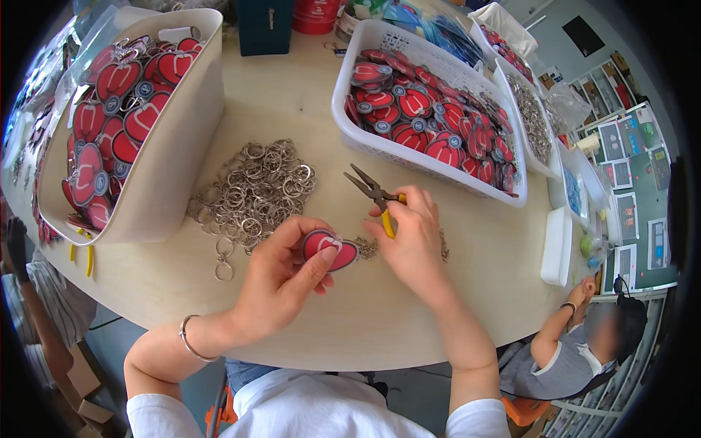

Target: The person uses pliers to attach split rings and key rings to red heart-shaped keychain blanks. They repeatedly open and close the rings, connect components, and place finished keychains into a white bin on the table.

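Observation:
My left hand [281,274] pinches a red heart-shaped rubber charm [330,248] just above the beige tabletop [292,102]. Beside it, my right hand [410,237] grips yellow-handled needle-nose pliers [372,192], jaws slightly apart and pointing up-left. A small bit of metal chain [366,248] lies between the charm and my right hand. A heap of silver key rings with chains [252,190] lies just beyond my left hand.
A beige tub [175,168] of red charms stands at the left, a white basket [423,157] of the same charms at the right. Further right are trays of metal parts [531,117]. Another person [577,343] sits lower right; a second pair of yellow pliers [89,259] lies by the tub.

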Demonstrator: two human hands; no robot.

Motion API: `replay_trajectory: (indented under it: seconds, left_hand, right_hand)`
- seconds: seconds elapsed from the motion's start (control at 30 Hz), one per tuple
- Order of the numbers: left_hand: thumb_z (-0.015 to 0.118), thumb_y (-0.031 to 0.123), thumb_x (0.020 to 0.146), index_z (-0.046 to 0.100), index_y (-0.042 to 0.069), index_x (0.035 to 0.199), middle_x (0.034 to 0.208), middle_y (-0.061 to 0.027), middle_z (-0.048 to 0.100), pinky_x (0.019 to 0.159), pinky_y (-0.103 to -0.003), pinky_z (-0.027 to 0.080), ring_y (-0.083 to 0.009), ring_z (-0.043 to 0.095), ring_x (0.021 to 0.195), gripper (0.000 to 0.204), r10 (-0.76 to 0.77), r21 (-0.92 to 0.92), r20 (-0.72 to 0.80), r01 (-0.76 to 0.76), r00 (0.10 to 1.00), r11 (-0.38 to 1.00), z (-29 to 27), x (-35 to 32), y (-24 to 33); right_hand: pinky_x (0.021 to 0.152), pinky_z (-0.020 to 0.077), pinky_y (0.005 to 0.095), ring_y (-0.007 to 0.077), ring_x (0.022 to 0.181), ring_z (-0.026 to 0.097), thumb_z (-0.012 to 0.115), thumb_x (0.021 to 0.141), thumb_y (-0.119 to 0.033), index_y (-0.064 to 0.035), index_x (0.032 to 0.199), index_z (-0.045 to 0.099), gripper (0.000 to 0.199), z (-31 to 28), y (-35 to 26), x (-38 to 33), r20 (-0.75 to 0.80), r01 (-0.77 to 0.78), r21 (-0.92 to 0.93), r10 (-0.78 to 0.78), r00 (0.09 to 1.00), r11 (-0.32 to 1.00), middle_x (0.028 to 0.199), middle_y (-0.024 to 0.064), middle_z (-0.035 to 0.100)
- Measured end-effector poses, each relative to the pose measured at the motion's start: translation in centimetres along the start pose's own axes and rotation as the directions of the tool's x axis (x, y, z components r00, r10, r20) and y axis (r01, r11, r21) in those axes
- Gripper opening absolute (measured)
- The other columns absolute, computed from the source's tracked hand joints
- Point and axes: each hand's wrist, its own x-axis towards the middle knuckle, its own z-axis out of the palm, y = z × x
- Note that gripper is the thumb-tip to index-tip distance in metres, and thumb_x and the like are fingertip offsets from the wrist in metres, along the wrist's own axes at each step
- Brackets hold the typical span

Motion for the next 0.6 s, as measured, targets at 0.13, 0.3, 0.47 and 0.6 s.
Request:
replay_trajectory:
  seconds: [0.13,0.3,0.47,0.6]
  left_hand:
    - [0.058,0.011,0.095,0.051,0.000,0.109,0.090,-0.0053,0.059,0.060,-0.022,0.051,-0.0083,0.060,0.070,0.019,-0.013,0.034,0.011,0.012,1.000,0.999,-0.1,0.0,0.1]
    - [0.059,0.011,0.094,0.051,0.001,0.110,0.092,-0.0051,0.060,0.058,-0.023,0.053,-0.0099,0.062,0.072,0.021,-0.040,0.059,0.034,0.038,0.999,0.998,-0.3,-0.1,-0.3]
    - [0.059,0.011,0.094,0.055,0.002,0.117,0.087,-0.0020,0.061,0.057,-0.020,0.050,-0.0061,0.060,0.070,0.025,-0.183,0.031,0.158,0.181,0.970,0.983,-0.5,0.3,0.4]
    - [0.059,0.011,0.093,0.057,0.004,0.121,0.086,0.0005,0.061,0.055,-0.018,0.049,-0.0042,0.059,0.069,0.028,-0.159,0.050,0.253,0.151,0.954,0.987,-0.5,0.2,0.0]
  right_hand:
    - [0.084,0.0384,0.0412,0.0306,0.097,0.050,0.075,0.070,-0.005,-0.0018,0.082,0.065,0.016,0.8,0.3,0.2,0.029,0.007,-0.058,-0.005,1.000,0.998,0.101,0.0115,0.053]
    - [0.080,0.0382,0.0414,0.0293,0.093,0.050,0.077,0.068,-0.005,-0.0016,0.077,0.062,0.018,-0.6,-1.1,-0.1,-0.078,0.115,0.177,-0.103,0.992,0.977,0.100,0.0113,0.052]
    - [0.077,0.0378,0.0419,0.0288,0.091,0.050,0.078,0.065,-0.006,-0.0015,0.074,0.058,0.022,-3.1,-2.8,-0.8,-0.123,0.311,0.153,-0.294,0.948,0.938,0.101,0.0098,0.053]
    - [0.077,0.0374,0.0418,0.0288,0.093,0.051,0.078,0.059,-0.007,-0.0020,0.073,0.058,0.025,-3.4,-3.1,-1.0,-0.135,0.413,0.058,-0.402,0.906,0.909,0.103,0.0095,0.054]
